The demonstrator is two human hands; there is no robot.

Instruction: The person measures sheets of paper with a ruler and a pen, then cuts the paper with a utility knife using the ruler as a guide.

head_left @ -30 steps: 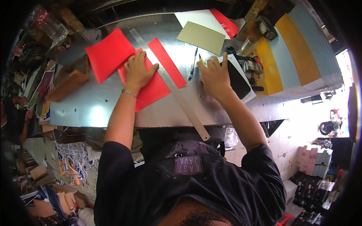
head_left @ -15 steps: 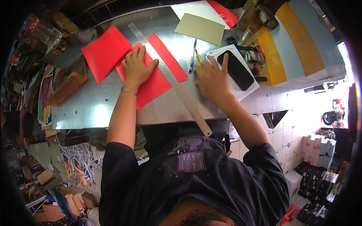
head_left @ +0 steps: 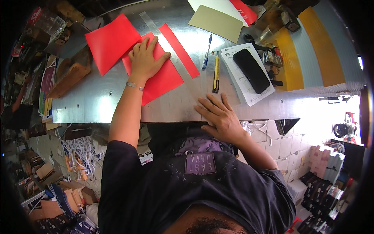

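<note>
My left hand (head_left: 146,60) lies flat on a red sheet of paper (head_left: 161,82), fingers apart. The steel ruler (head_left: 180,67) runs along the sheet's right edge; beyond it rests a narrow red strip (head_left: 179,50). At the table's front edge my right hand (head_left: 222,121) is spread palm down over the ruler's near end, which it hides. Its thumb sits lower, at the edge; whether it touches the ruler I cannot tell. A yellow cutter knife (head_left: 216,76) lies just beyond its fingers, with a blue pen (head_left: 207,52) farther back. Another red sheet (head_left: 113,43) overlaps at the left.
A black phone (head_left: 251,70) lies on white papers (head_left: 249,101) to the right. Tall stacks in yellow and light blue (head_left: 311,50) stand at the far right. A beige card (head_left: 218,23) is at the back; a wooden block (head_left: 70,78) sits at the left.
My right hand has come away from the cutter knife and moved toward me to the ruler's near end. The cutter now lies alone on the table. My left hand stays on the red sheet.
</note>
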